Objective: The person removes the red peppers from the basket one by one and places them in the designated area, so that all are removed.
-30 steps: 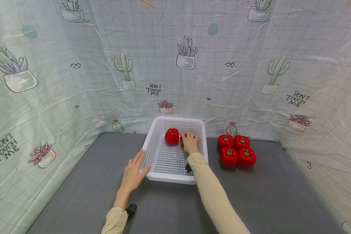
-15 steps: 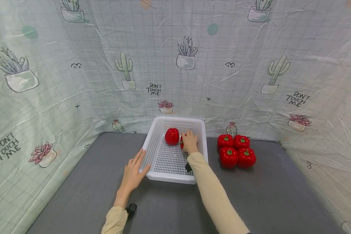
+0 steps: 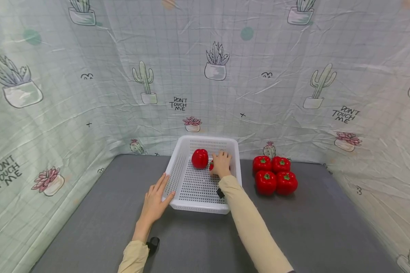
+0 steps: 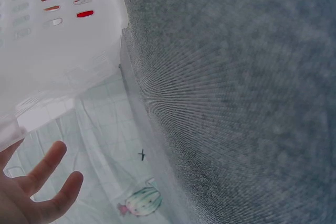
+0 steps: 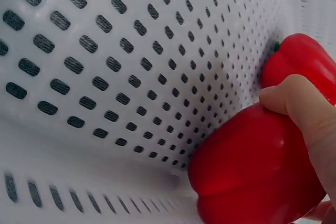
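Note:
A white perforated plastic basket [image 3: 201, 205] stands on the grey table with two red bell peppers in it. The left pepper [image 3: 200, 159] sits apart near the back. My right hand [image 3: 221, 163] reaches in and holds the other red bell pepper [image 5: 251, 169], largely covering it in the head view. In the right wrist view, the thumb [image 5: 294, 100] lies across this pepper's side and a fingertip shows below; the other fingers are mostly hidden. My left hand [image 3: 154, 200] rests on the basket's left rim with its fingers extended.
Several red bell peppers [image 3: 275, 175] stand grouped on the grey table [image 3: 314, 220] to the right of the basket. A patterned fabric sheet [image 3: 177, 45] rises behind and along both sides of the table.
The fingers of my right hand have spread slightly and hide more of the pepper beneath them. My left hand stays on the rim. The head view has shifted a little.

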Available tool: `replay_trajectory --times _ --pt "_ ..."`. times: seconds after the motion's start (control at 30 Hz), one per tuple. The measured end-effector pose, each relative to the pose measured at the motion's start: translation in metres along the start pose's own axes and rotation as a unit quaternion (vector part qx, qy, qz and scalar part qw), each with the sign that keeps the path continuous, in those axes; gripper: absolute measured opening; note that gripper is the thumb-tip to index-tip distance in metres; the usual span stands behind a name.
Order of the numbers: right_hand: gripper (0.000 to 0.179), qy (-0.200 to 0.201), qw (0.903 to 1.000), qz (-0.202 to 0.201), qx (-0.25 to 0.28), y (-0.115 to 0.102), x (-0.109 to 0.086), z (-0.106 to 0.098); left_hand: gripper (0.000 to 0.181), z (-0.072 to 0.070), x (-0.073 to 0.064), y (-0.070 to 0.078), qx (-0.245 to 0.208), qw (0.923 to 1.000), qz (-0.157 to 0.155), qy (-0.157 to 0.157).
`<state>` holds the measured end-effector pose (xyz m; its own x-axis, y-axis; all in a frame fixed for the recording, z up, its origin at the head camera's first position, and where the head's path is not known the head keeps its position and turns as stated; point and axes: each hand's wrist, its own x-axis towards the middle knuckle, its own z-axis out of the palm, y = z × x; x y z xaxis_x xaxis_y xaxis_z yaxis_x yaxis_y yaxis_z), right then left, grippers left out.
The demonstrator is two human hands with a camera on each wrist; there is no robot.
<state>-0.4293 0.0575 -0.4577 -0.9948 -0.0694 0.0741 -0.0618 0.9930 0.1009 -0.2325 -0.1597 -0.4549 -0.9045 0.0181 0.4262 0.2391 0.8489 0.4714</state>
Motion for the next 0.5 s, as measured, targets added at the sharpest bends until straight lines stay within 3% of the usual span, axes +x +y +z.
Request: replay_trajectory --times 0.1,0.13,0.33,0.5 --pt "0.087 -0.014 0.9998 0.010 0.009 0.000 -0.004 -0.006 0.061 0.000 0.000 0.000 0.001 1.0000 0.001 0.002" --pt "0.084 -0.035 0.9992 0.014 0.014 -0.001 -0.013 -0.018 0.061 0.000 0.000 0.000 0.001 1.0000 0.001 0.003" --pt "0.082 -0.023 0.9997 -0.001 0.009 -0.001 -0.032 -0.036 0.061 0.000 0.000 -0.001 0.003 1.0000 0.002 0.003" --pt "0.081 -0.010 0.9999 -0.011 0.004 -0.002 -0.037 -0.045 0.060 -0.001 -0.001 0.000 0.000 1.0000 0.002 0.002"
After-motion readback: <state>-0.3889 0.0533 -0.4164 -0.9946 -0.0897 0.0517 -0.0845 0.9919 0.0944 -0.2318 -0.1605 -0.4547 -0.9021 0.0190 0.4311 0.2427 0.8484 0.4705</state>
